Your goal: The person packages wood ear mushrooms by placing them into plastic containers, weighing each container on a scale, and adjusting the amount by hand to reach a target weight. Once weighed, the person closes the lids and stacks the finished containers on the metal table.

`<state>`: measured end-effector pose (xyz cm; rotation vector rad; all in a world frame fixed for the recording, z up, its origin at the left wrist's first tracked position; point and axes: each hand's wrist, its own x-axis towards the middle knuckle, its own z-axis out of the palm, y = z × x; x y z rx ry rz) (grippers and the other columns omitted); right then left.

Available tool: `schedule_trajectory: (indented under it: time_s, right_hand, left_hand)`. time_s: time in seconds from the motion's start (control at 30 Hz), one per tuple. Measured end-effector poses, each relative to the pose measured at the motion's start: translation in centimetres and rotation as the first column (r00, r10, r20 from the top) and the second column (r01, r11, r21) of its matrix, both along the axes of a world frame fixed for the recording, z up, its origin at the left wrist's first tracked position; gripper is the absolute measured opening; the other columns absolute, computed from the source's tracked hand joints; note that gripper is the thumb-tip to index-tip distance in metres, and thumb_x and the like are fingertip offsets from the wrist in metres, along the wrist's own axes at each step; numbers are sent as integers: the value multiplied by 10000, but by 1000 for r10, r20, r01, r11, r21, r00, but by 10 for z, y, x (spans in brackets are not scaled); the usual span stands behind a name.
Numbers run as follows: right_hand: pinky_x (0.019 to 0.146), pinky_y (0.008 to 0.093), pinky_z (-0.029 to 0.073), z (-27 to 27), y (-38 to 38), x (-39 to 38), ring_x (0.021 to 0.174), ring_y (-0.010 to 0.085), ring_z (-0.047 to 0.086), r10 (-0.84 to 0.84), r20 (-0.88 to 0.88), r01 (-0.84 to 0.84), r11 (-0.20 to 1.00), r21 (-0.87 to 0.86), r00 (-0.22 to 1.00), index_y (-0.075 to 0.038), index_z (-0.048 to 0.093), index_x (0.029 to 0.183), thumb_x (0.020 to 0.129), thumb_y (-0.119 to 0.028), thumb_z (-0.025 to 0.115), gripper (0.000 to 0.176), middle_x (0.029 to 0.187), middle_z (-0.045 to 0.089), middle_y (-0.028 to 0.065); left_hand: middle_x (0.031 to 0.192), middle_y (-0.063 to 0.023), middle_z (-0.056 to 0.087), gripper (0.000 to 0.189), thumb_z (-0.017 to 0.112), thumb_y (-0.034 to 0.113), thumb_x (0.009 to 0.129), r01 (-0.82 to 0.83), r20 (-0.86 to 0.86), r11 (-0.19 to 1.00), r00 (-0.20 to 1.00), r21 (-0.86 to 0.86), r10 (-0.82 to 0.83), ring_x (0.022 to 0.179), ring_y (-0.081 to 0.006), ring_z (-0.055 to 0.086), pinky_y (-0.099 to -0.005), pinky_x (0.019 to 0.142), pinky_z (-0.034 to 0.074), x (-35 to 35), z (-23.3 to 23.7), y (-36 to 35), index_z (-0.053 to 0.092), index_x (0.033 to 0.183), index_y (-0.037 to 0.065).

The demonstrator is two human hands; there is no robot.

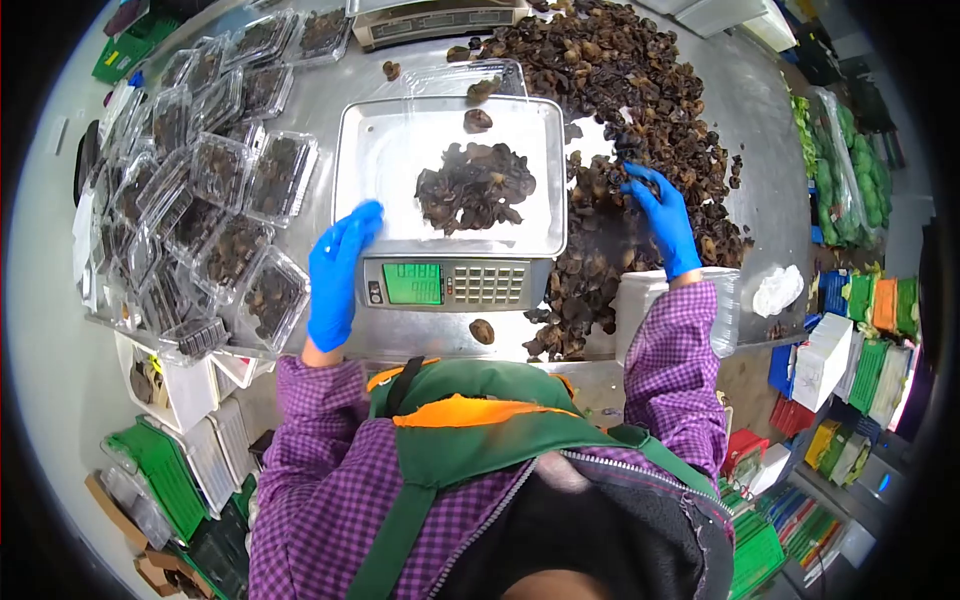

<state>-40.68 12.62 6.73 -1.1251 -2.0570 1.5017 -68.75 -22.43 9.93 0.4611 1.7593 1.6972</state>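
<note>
My left hand [342,268], in a blue glove, is beside the left edge of the digital scale [455,284]. Its fingers are stretched out and nothing shows in them. On the scale's pale tray [380,150] lies a loose heap of dark wood ear mushrooms [475,188], with a single piece near the tray's far edge. The scale's display glows green. My right hand [664,220], also gloved in blue, reaches to the large mushroom pile [640,110] right of the scale. Its fingers are apart at the pile's surface, and I see no piece held.
Many filled clear plastic boxes [283,178] are heaped on the left of the metal table. An open clear box [465,80] lies behind the tray. Stacked clear containers [640,300] stand under my right forearm, near a crumpled white bag [778,291]. A second scale [440,25] sits at the back.
</note>
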Motion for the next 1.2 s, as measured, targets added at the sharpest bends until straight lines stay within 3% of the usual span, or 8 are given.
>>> schedule_trajectory:
  time_s: [0.17,0.4,0.63,0.77,0.87,0.97,1.1,1.2]
  right_hand:
    - [640,248,508,-12,-8,46,846,96,629,-155,94,171,966,-196,983,-115,615,1232,962,-303,573,333,995,668,18]
    - [799,231,485,-34,-8,41,890,90,601,-155,-125,150,987,-53,980,-96,625,1228,970,-259,566,311,1064,668,31]
    - [864,236,466,-27,-16,23,1004,101,583,-148,-7,148,984,95,989,-72,607,1249,900,-169,664,367,1172,637,44]
    - [884,254,462,-42,-9,29,1025,113,578,-120,87,113,990,86,989,-66,589,1271,879,-235,697,440,1175,640,60]
    - [954,398,452,-10,-53,22,1110,290,563,-219,467,-249,618,746,857,-104,612,1227,739,-303,793,557,1149,627,167]
    - [892,416,490,1,-119,8,1041,313,590,338,95,-338,798,498,936,-141,617,1194,729,-135,737,480,1172,618,113]
    - [805,385,527,-39,-210,-16,985,306,620,820,327,-883,447,145,469,-157,595,1219,759,-96,674,470,1121,615,97]
    - [791,382,515,-92,-232,-11,927,301,617,792,315,-821,368,436,522,-120,629,1114,809,-110,584,308,1079,586,95]
  left_hand:
    - [987,-57,703,255,563,182,944,684,344,656,728,-318,-593,925,-149,643,-308,875,499,17,-16,-129,694,1056,-5]
    - [1020,-215,666,295,668,260,807,556,422,-106,480,-825,-769,935,-386,646,-435,795,514,102,-119,-263,686,1001,39]
    - [1090,-162,680,361,638,224,862,826,350,286,483,-485,-802,943,-231,671,-355,860,507,36,-54,-209,640,1185,63]
    - [1213,-77,640,367,606,176,915,528,154,713,839,-461,-522,1055,-143,601,-312,922,471,-3,34,-123,600,1244,12]
    - [1200,-72,639,354,572,187,932,305,-100,874,925,-377,-366,1080,-145,592,-293,935,449,-16,42,-65,602,1234,4]
    - [1219,-70,624,376,565,199,934,251,-94,925,953,-285,-288,1110,-144,578,-284,956,425,-25,49,-14,577,1260,12]
    - [1259,-71,593,434,560,229,937,138,62,990,989,-26,-137,1129,-167,573,-303,974,413,-53,3,52,512,1320,31]
    - [1262,-76,589,443,564,258,939,32,156,999,987,-15,-29,1127,-186,578,-314,977,417,-54,-10,96,508,1314,29]
